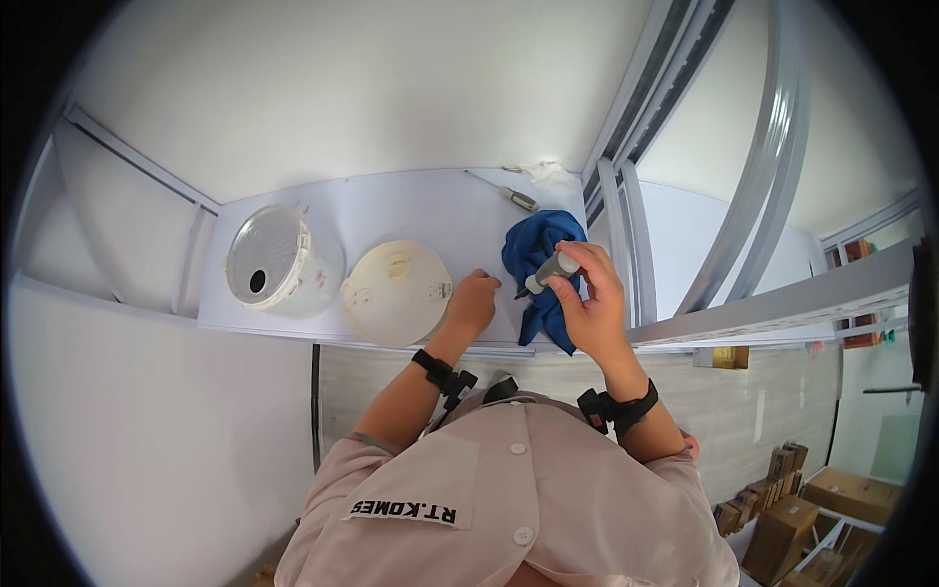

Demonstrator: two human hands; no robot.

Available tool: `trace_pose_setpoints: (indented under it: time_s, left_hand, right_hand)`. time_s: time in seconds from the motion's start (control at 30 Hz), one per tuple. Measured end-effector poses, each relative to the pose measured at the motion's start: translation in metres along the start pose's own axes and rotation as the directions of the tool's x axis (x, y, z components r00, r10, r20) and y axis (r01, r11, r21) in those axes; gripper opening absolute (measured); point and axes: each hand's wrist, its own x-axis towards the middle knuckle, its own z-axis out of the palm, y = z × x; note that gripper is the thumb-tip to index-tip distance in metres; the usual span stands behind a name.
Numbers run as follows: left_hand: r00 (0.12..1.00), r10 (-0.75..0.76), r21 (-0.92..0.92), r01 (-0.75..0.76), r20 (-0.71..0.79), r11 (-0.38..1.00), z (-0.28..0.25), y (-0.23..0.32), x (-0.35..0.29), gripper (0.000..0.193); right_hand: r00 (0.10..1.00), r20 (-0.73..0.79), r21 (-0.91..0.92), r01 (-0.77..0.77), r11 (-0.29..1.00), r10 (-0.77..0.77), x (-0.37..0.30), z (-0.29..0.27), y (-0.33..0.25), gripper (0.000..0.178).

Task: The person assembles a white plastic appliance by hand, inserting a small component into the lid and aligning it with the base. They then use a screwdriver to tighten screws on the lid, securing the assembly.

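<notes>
My right hand (599, 303) grips a screwdriver (557, 270) by its grey and pale handle, thumb and fingers wrapped round it. Its short dark tip points down to the left, over a crumpled blue cloth (528, 240) on the white table. My left hand (473, 305) is closed low over the tabletop, fingers curled inward; whatever they pinch, if anything, is hidden. Just left of that hand lies a round off-white lid (391, 308) with small fittings on its face. Farther left stands a translucent white bucket (318, 274), its top disc marked by a dark round hole.
A second screwdriver (519, 199) lies behind the cloth, beside a crumpled white wrapping (551, 176). The white table (411, 210) meets a wall at the back and a metal frame (611, 245) on the right. Cardboard boxes (780, 533) stand on the floor at lower right.
</notes>
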Motion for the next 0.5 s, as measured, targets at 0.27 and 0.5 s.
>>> trace_pose_setpoints:
  time_s: [0.27, 0.5]
  left_hand:
    - [0.999, -0.022, 0.020, 0.021, 0.046, 1.000, -0.007, 0.005, -0.002, 0.041]
    - [0.999, 0.040, -0.188, -0.046, -0.034, 0.981, -0.036, 0.017, -0.010, 0.039]
  right_hand:
    - [0.999, -0.044, 0.031, 0.020, 0.999, -0.019, 0.010, 0.009, 0.000, 0.046]
    - [1.000, -0.029, 0.032, 0.008, 0.999, -0.007, 0.007, 0.008, 0.005, 0.046]
